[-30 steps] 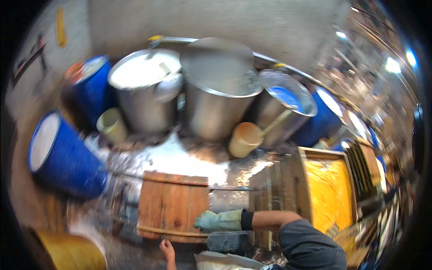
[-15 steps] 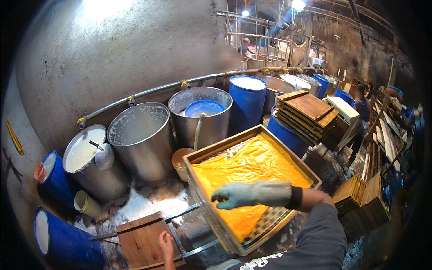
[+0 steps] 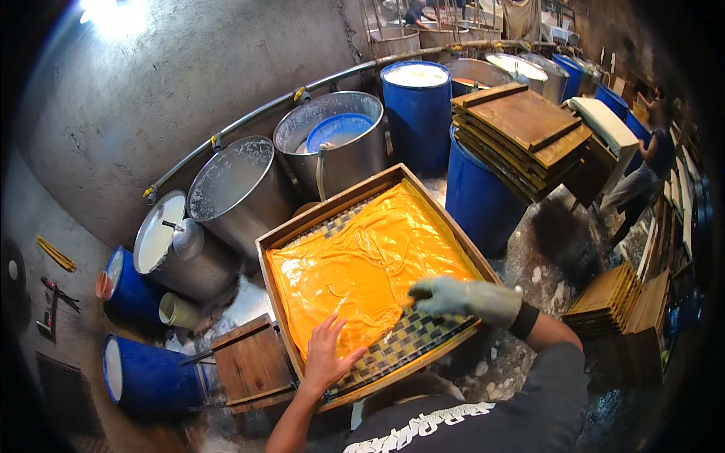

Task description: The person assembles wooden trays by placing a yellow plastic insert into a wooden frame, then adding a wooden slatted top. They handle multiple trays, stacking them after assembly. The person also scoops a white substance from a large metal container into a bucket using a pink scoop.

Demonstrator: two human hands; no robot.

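Observation:
A glossy orange-yellow sheet [image 3: 370, 257], wrinkled in the middle, lies in a shallow square wooden frame [image 3: 291, 230]. Beneath it, a checkered dark-and-pale woven base [image 3: 411, 341] shows along the near and far sides. Bare, my left hand [image 3: 330, 356] is open with fingers apart, over the sheet's near left corner; whether it presses on the sheet I cannot tell. My right hand [image 3: 445, 297], in a pale grey-green glove, hovers at the sheet's near right edge. Its slightly blurred fingers look stretched out, and nothing shows in them.
Big metal vats [image 3: 234, 185] and a blue drum [image 3: 415, 113] line the wall under a pipe. Stacked wooden frames [image 3: 529, 128] rest on another blue drum [image 3: 483, 196]. A wooden board [image 3: 253, 362] lies at left on metal rails. A person [image 3: 653, 158] stands far right.
My left hand has come up from beside the frame to over the sheet. My gloved hand has moved right across it. The sheet's near edge has drawn back, baring more checkered base.

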